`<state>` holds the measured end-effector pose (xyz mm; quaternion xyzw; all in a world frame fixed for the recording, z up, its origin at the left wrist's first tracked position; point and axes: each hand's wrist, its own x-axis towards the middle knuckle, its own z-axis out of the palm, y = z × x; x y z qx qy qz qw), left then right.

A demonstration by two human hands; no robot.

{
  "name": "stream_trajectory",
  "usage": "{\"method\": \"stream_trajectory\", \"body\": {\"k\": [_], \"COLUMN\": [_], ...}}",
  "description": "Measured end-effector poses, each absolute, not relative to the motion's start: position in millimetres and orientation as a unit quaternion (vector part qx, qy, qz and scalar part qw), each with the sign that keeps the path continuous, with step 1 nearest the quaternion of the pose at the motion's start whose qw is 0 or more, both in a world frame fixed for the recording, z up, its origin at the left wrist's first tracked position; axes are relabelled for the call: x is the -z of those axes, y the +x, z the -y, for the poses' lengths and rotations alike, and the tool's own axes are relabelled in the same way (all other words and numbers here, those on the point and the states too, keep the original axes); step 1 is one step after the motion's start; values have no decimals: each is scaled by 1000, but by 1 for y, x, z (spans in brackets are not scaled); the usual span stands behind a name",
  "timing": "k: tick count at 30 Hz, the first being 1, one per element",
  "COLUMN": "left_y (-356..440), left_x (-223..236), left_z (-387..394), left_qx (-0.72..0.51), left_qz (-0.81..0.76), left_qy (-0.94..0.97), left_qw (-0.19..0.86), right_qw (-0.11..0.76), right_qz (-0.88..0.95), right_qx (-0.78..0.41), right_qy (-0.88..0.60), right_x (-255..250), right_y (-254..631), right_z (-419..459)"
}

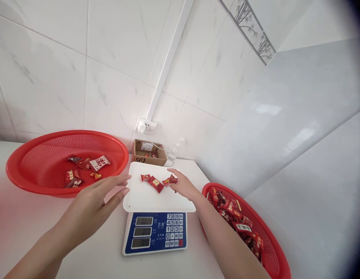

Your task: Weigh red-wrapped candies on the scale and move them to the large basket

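A white weighing tray (139, 203) sits on a digital scale (155, 234) with a blue keypad panel. On the tray lie a small red candy packet (145, 177) and a larger red snack packet (156, 184). My right hand (181, 184) reaches over the tray's right side, its fingers closed around a red wrapped candy (173, 179). Beside that hand is another little red candy (166, 182). My left hand (101, 199) is open and holds nothing, fingertips by the tray's left edge.
To the left stands a red mesh basket (31, 162) with several packets inside. Another red basket (280, 259), on the right, holds many wrapped snacks. Behind the scale are a cardboard box (142, 158), a clear bottle (173, 152) and a wall socket (149, 126) with a plug.
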<state>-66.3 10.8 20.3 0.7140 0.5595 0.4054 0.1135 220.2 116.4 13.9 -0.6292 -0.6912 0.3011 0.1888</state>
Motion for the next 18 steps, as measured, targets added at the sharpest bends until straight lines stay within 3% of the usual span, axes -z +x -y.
{"method": "stream_trajectory", "body": {"k": [7,14,18], "left_y": [-64,-65,-65], "left_x": [-20,-19,-18], "left_z": [-11,-10,-10], "left_qx": [-420,-422,-422], "left_qz": [-556,-555,-553], "left_qy": [709,708,710], "left_qw": [108,109,109], "right_qw": [188,162,120], "right_qz": [667,693,743], "right_qx": [-390,-220,-191], "right_qy": [-606,-667,-630], "right_x": [-16,1,7], "right_y": [233,242,219], "right_z": [-114,-123,-117]}}
